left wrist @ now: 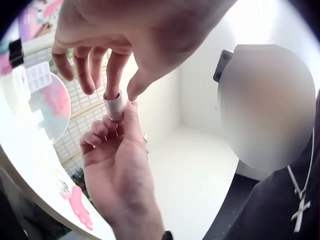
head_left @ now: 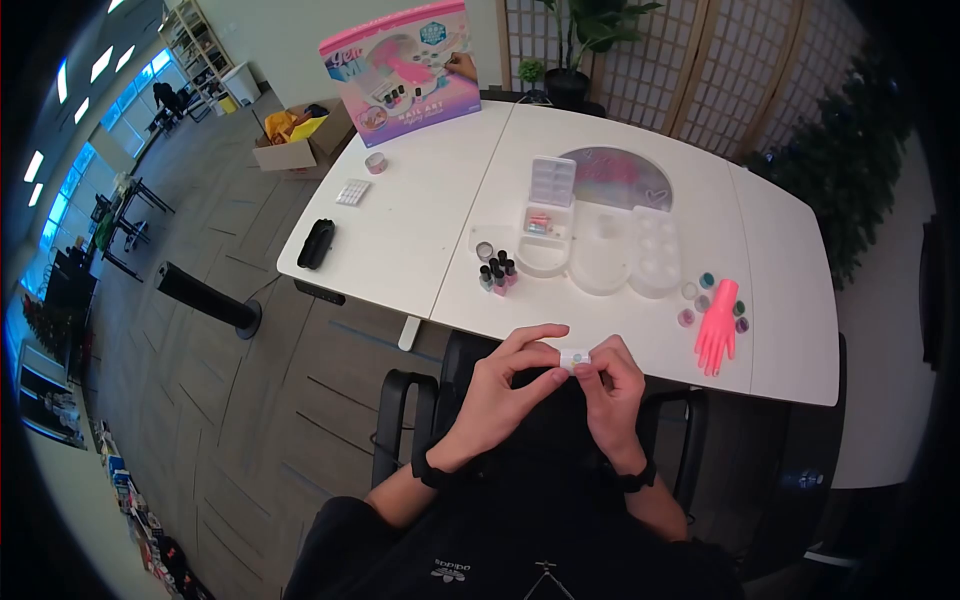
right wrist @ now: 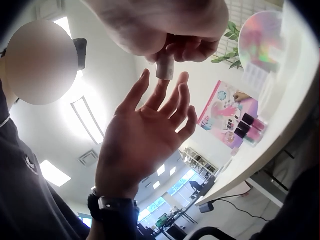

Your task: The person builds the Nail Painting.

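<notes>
A small white tube [head_left: 573,358] with a printed mark on its side sits over a fingertip of my left hand [head_left: 500,390], in front of my chest at the table's near edge. The other left fingers spread loosely, with the thumb apart from the tube in the right wrist view. My right hand [head_left: 613,388] pinches the tube [left wrist: 115,107] between thumb and fingers from the far end. In the right wrist view the right hand [right wrist: 170,25] covers the upper end of the tube [right wrist: 165,69], and the left finger enters it from below.
On the white table [head_left: 400,240] stand several nail polish bottles [head_left: 497,272], a clear plastic organizer [head_left: 600,262] and a pink model hand [head_left: 718,328] with small glitter pots around it. A nail art box [head_left: 405,75], a sheet of white pieces [head_left: 352,192] and a black case [head_left: 316,244] lie farther left.
</notes>
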